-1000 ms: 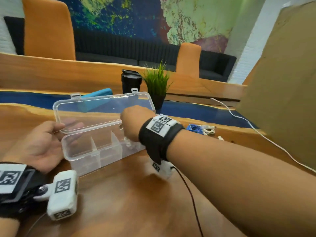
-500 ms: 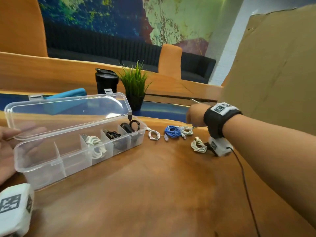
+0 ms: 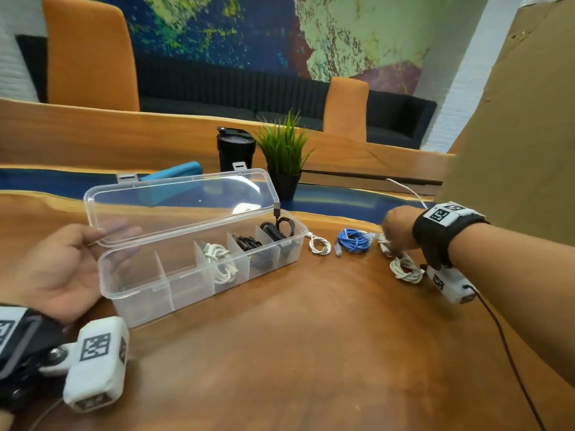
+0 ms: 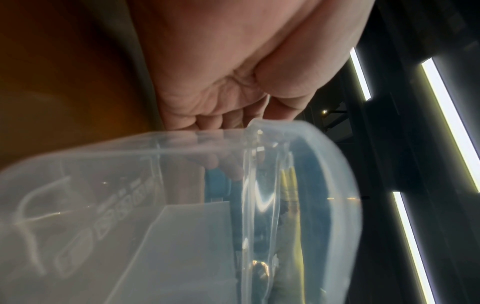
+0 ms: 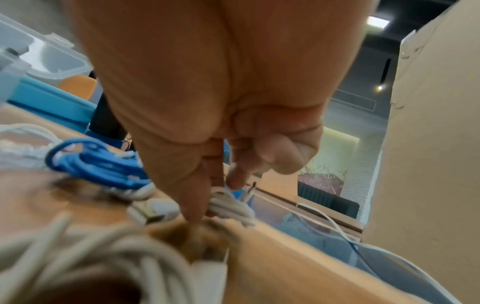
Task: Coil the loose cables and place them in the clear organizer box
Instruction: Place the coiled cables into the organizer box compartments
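1. Big wooden table with a blue resin strip (image 3: pixel 280 337) carries everything. A tall brown cardboard sheet (image 3: pixel 513 135) stands at about 2 o'clock, close behind the right arm.
2. Long clear plastic organizer box with dividers (image 3: pixel 149 293) sits left of centre with its lid (image 3: pixel 174 203) tipped up and back. Counting from the right end: a black coiled cable (image 3: pixel 277 228) in the first compartment, with a plug poking up over the rim; another black coil (image 3: pixel 249 242) in the next; a white coiled cable (image 3: pixel 219 259) in the third. The two left compartments show nothing inside.
3. Behind the box at 12 o'clock: a black lidded tumbler (image 3: pixel 236 150), a small green plant in a black pot (image 3: pixel 284 157), and a teal flat object (image 3: pixel 174 172) partly hidden by the lid.
4. Left hand (image 3: pixel 49 269) is at 9 o'clock on the box's left end, thumb on the lid edge, fingers spread loosely behind the clear plastic, so it's holding the lid.
5. Loose stuff right of the box, toward 3 o'clock: a small white cable loop (image 3: pixel 319 245), a blue coiled network cable (image 3: pixel 353 241), and an off-white coiled bundle (image 3: pixel 404 269) just under the right wrist.
6. Right hand (image 3: pixel 398 228) is reaching past the blue coil; in the right wrist view its fingertips (image 5: pixel 192 207) pinch a small white coiled cable (image 5: pixel 231 207) right at the tabletop.
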`<move>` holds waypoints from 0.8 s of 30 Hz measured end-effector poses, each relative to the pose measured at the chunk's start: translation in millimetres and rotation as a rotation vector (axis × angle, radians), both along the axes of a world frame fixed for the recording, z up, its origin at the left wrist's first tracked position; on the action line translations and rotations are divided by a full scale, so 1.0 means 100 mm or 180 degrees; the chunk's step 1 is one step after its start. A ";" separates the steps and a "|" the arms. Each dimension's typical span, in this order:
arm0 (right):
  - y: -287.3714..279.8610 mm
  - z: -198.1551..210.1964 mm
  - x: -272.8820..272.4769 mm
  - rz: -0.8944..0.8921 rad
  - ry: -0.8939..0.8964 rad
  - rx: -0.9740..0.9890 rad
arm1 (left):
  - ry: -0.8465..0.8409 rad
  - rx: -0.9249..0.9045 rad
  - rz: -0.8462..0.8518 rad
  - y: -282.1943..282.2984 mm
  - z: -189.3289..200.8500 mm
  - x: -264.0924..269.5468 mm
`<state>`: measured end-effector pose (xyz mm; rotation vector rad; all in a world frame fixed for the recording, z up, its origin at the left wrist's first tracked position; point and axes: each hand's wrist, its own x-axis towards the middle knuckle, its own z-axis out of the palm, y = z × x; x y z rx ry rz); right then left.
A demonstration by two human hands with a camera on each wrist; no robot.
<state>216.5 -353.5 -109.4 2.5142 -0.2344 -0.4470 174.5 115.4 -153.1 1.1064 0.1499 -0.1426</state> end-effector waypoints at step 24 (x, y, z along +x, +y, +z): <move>2.66 0.42 -0.39 0.1316 -0.1004 0.1775 | 0.0166 0.0077 0.0350 0.07 -0.04 0.03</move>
